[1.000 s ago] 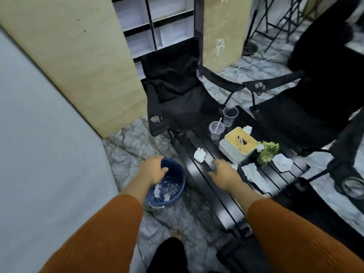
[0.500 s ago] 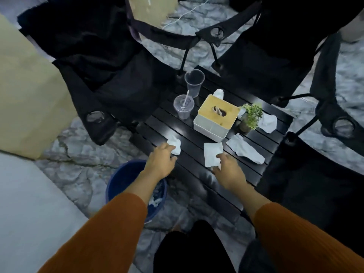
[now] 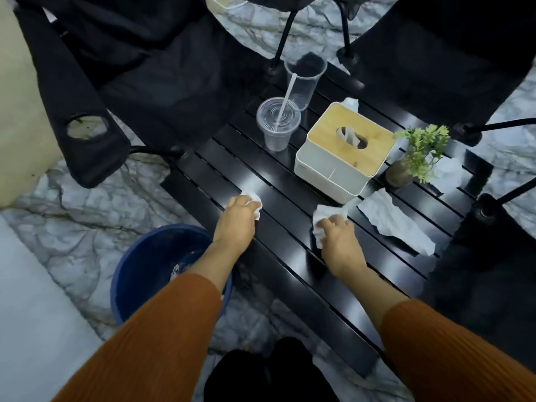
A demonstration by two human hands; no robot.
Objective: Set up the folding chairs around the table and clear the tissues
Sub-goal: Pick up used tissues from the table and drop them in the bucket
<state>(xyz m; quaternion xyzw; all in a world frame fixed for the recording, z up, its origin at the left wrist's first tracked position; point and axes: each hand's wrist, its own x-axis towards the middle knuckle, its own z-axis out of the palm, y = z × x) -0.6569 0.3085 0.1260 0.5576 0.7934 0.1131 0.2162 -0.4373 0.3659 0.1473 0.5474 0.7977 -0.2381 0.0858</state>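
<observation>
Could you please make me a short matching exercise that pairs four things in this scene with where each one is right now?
Things:
1. bucket
2. straw
3. plant
4. left hand

Places:
A. right of the tissue box
B. on a crumpled tissue
C. on the floor, left of the table
D. in the lidded cup

Pairs: 1-C, 2-D, 3-A, 4-B

Lidded clear cup with straw [image 3: 278, 123], frame centre; taller open cup [image 3: 304, 79] just behind. Small potted plant [image 3: 417, 155], right. Blue bucket [image 3: 139, 274], lower left, on marble floor [image 3: 72, 210].
</observation>
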